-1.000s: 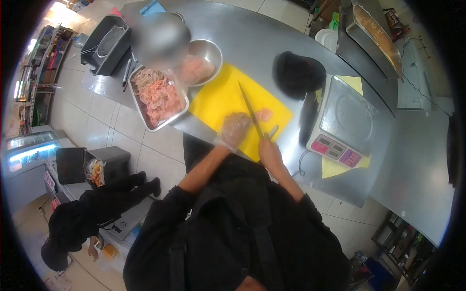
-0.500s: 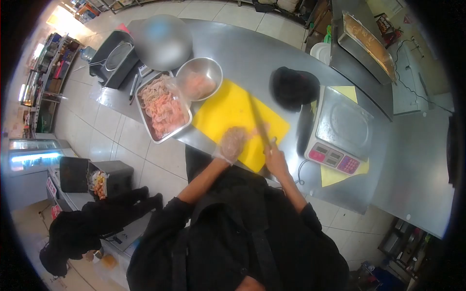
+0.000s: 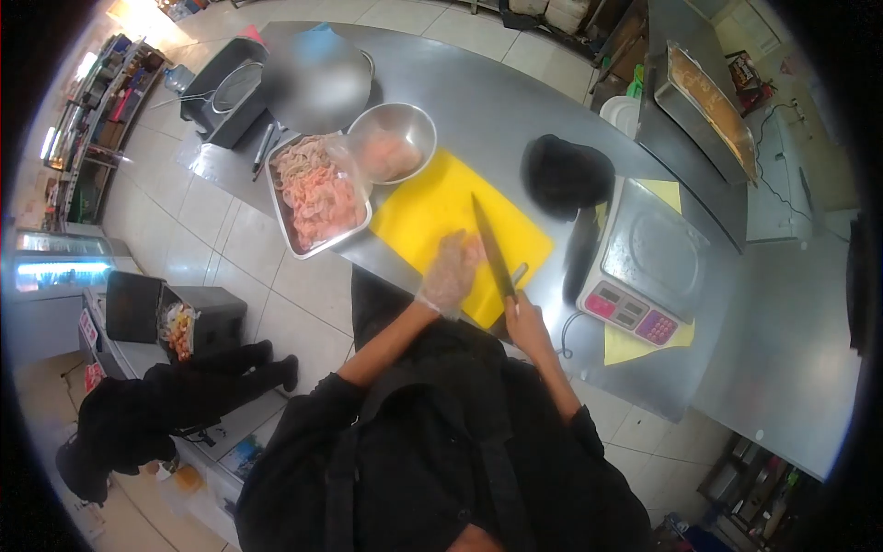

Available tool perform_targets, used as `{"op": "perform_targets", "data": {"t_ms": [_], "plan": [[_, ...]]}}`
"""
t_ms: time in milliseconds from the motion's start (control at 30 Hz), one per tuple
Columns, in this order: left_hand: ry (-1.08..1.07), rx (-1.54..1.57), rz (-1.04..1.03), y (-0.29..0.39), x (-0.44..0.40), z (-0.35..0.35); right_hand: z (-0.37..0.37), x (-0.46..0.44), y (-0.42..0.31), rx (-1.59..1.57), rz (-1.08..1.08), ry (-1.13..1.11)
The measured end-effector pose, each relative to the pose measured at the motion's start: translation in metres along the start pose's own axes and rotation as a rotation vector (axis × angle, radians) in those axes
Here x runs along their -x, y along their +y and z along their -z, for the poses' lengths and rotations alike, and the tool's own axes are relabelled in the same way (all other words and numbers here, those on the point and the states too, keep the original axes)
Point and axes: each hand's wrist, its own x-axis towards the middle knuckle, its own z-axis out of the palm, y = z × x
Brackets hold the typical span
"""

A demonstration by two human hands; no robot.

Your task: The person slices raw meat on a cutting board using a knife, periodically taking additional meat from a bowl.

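Note:
My left hand, in a clear plastic glove, lies on the yellow cutting board with its fingers closed on a small piece of raw pink meat. My right hand grips a long kitchen knife by its handle. The blade points away from me over the board, just right of the meat; whether its edge touches the meat I cannot tell. Beyond the board's left corner stand a metal tray of raw meat strips and a steel bowl with more pink meat in a plastic bag.
To the right are a dark cap-like item and a white weighing scale. A large metal bowl and a grey bin with a strainer stand at the far left of the steel table. Another person is at the lower left.
My left fingers have stretched forward onto the meat from a more curled pose. The knife, blurred before, now appears sharp and slightly lower. The whole view has shifted a little.

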Motion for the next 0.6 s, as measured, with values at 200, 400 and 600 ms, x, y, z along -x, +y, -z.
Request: {"op": "perform_targets", "data": {"t_ms": [200,400,600], "plan": [[-0.123,-0.201,-0.167,0.026,-0.026,0.011,0.019,-0.002,0.011,-0.112,0.007,0.144],[-0.065,-0.560,-0.248,-0.033,-0.025,-0.047,0.020,-0.002,0.015,-0.151,-0.051,0.150],[-0.188,-0.077,-0.253,-0.061,-0.027,-0.030,0.007,-0.006,0.018,-0.210,-0.035,0.132]]}}
